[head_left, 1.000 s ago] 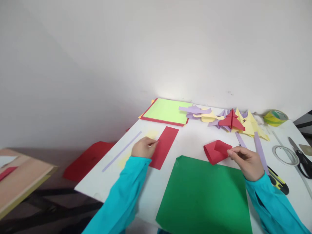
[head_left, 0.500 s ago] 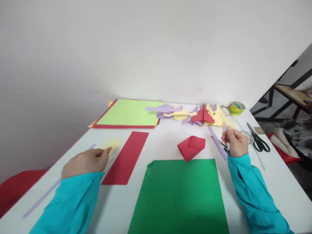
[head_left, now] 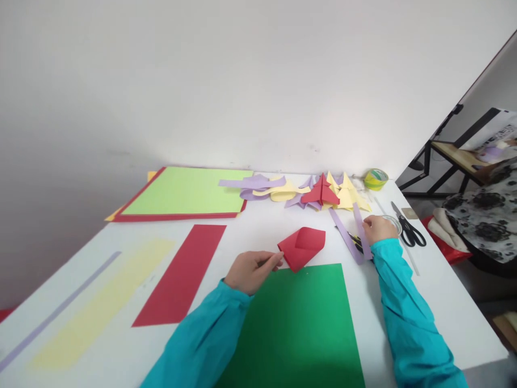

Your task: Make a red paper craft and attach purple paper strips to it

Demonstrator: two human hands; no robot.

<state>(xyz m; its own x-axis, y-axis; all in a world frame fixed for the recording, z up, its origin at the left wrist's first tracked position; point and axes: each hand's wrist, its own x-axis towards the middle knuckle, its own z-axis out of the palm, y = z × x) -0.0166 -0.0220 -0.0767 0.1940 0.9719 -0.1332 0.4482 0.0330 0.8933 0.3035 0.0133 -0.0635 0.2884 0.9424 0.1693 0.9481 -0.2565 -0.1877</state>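
My left hand (head_left: 253,270) is closed, with thumb and fingertips pinched at the left corner of a red folded paper piece (head_left: 304,247). That piece lies just beyond a large green paper sheet (head_left: 299,328). Over on the right, my right hand (head_left: 378,230) is closed at a narrow purple paper strip (head_left: 361,223), its fingertips partly hidden. A second purple strip (head_left: 344,234) lies beside it, over a dark and yellow tool (head_left: 356,242) that is mostly covered.
Left lie a red strip (head_left: 181,275), a pale yellow strip (head_left: 105,302) and a thin purple strip (head_left: 60,310). Behind are light green sheets (head_left: 186,188), curled strips (head_left: 278,188) and folded paper shapes (head_left: 323,193). Scissors (head_left: 410,231) and a tape roll (head_left: 375,179) stand right.
My left hand has left the pale yellow strip, now flat on the table, and come right to the red folded piece. My right hand has lowered slightly with its purple strip. The view has shifted right.
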